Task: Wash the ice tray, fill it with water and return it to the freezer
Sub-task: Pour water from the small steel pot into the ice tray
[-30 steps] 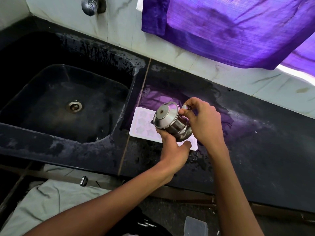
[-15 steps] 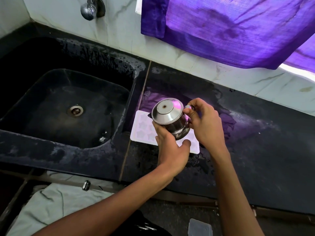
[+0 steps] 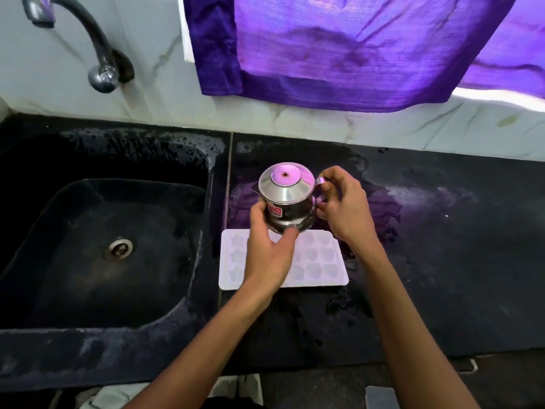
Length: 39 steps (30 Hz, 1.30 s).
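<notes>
A white ice tray [image 3: 321,261] with star-shaped cells lies flat on the wet black counter [image 3: 442,276], just right of the sink. Above its far edge I hold a small steel jug [image 3: 287,199] with a domed lid and a red label, nearly upright. My left hand [image 3: 269,249] cups the jug's base and side from below and covers the tray's middle. My right hand [image 3: 343,208] pinches the jug's handle on its right side. Whether the cells hold water I cannot tell.
A black sink [image 3: 88,335] with a round drain [image 3: 119,250] lies to the left, and a curved tap [image 3: 97,51] is fixed to the marble wall above it. A purple cloth [image 3: 354,48] hangs over the counter's back. Spilled water surrounds the tray.
The jug has come back from a tilt to nearly upright and now sits over the tray's far edge. The camera has lifted and shifted, showing the whole tray and the tap.
</notes>
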### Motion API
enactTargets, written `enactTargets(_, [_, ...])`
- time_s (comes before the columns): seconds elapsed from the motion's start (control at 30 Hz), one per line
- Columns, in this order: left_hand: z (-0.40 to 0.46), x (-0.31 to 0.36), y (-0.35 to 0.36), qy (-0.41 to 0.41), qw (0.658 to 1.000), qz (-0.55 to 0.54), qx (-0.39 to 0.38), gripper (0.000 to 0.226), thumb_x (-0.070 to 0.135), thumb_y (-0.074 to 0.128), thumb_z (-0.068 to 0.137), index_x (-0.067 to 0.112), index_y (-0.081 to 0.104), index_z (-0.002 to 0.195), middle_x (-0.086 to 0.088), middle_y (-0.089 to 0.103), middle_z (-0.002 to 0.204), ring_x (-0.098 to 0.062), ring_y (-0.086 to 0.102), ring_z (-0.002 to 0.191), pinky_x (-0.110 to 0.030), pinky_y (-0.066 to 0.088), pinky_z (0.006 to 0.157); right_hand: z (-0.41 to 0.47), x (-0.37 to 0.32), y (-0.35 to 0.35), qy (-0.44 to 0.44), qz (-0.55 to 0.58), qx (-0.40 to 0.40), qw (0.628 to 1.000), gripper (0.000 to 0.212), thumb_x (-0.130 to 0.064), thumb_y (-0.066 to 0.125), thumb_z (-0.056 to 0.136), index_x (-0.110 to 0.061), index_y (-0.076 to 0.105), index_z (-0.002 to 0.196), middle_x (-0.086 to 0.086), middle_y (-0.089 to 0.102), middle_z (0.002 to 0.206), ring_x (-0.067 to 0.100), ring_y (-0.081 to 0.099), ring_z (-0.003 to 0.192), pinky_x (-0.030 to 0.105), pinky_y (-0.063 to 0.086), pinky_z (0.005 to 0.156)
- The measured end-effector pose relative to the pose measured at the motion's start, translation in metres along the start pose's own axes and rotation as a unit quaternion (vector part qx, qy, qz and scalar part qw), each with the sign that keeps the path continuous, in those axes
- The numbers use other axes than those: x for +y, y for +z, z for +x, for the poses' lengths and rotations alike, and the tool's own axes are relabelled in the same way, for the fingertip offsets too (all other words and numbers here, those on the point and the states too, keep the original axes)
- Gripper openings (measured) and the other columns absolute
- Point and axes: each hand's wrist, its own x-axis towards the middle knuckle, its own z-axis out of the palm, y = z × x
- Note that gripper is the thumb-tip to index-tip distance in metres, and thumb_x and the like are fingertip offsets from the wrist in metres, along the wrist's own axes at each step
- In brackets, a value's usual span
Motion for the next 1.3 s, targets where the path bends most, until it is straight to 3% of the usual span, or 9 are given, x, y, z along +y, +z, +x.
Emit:
enactTargets(0.23, [0.062,0.015,-0.018,0.008,1.0,0.018,-0.024,0.032,0.003,0.055,0.089,0.021,0.051,0.115,0.014,0.062,0.106,0.015,0.058,0.088,-0.003,0.044,0.071,0.042,0.015,0.021,0.064,0.117,0.022,0.991,0.025,-0.01,0.037,0.063,-0.027,0.051,0.074,0.007,0.051,0.065,0.024,0.048,0.065,0.042,0.051,0.058])
enactTargets(0.37, [0.101,0.011,-0.03,-0.01,0.999,0.034,-0.023,0.027,0.005,0.056,0.089,0.021,0.056,0.111,0.008,0.065,0.105,0.0,0.06,0.096,-0.009,0.047,0.074,0.072,0.031,0.046,0.082,0.178,0.019,0.98,0.03,0.006,0.039,0.074,-0.022,0.051,0.075,0.006,0.044,0.064,0.017,0.039,0.058,0.027,0.038,0.051])
enactTargets(0.47, [0.131,0.003,-0.037,-0.027,0.999,0.041,-0.001,0.025,0.003,0.054,0.091,0.015,0.055,0.113,0.001,0.063,0.112,-0.001,0.058,0.095,-0.005,0.048,0.075,0.094,0.045,0.068,0.094,0.204,0.015,0.974,0.043,0.018,0.034,0.08,-0.021,0.051,0.074,0.005,0.044,0.065,0.017,0.04,0.06,0.027,0.042,0.052])
enactTargets(0.53, [0.149,-0.003,-0.042,-0.035,0.998,0.039,0.02,0.027,0.0,0.051,0.092,0.014,0.051,0.115,-0.003,0.059,0.118,0.001,0.056,0.096,-0.004,0.046,0.073,0.108,0.055,0.083,0.105,0.21,0.008,0.972,0.046,0.02,0.034,0.08,-0.023,0.051,0.073,0.001,0.043,0.063,0.016,0.041,0.061,0.027,0.043,0.053])
enactTargets(0.67, [0.183,-0.016,-0.048,-0.061,0.997,0.032,0.037,0.044,-0.003,0.048,0.093,0.014,0.041,0.133,-0.003,0.053,0.129,-0.008,0.051,0.114,-0.018,0.041,0.091,0.133,0.076,0.109,0.116,0.187,0.002,0.976,0.046,0.014,0.04,0.082,-0.029,0.053,0.072,-0.006,0.049,0.063,0.014,0.045,0.061,0.035,0.044,0.056])
enactTargets(0.73, [0.195,-0.022,-0.048,-0.066,0.996,0.038,0.041,0.051,-0.005,0.048,0.092,0.011,0.038,0.14,0.0,0.051,0.128,-0.008,0.049,0.116,-0.018,0.042,0.09,0.142,0.085,0.118,0.119,0.177,-0.001,0.977,0.044,0.014,0.044,0.082,-0.029,0.053,0.074,0.0,0.053,0.066,0.016,0.047,0.063,0.036,0.044,0.055])
enactTargets(0.87, [0.21,-0.031,-0.045,-0.069,0.996,0.026,0.051,0.051,-0.009,0.048,0.09,0.007,0.04,0.138,0.001,0.051,0.126,-0.009,0.048,0.118,-0.013,0.045,0.088,0.152,0.095,0.127,0.118,0.177,-0.004,0.977,0.044,0.015,0.044,0.08,-0.028,0.053,0.075,0.009,0.051,0.069,0.019,0.046,0.064,0.035,0.043,0.055])
enactTargets(1.03, [0.218,-0.039,-0.044,-0.075,0.996,0.007,0.053,0.052,-0.011,0.048,0.089,0.01,0.041,0.137,0.001,0.052,0.126,-0.011,0.049,0.12,-0.022,0.038,0.101,0.161,0.104,0.132,0.106,0.16,-0.008,0.981,0.041,0.011,0.04,0.076,-0.028,0.052,0.077,-0.013,0.05,0.062,0.014,0.043,0.063,0.036,0.037,0.058])
enactTargets(1.3, [0.221,-0.047,-0.047,-0.083,0.995,0.017,0.045,0.054,-0.007,0.051,0.089,0.015,0.043,0.137,-0.001,0.049,0.139,-0.013,0.047,0.128,-0.021,0.038,0.099,0.164,0.103,0.136,0.11,0.133,-0.012,0.985,0.041,0.012,0.04,0.076,-0.028,0.051,0.078,-0.014,0.048,0.059,0.016,0.042,0.063,0.036,0.036,0.058])
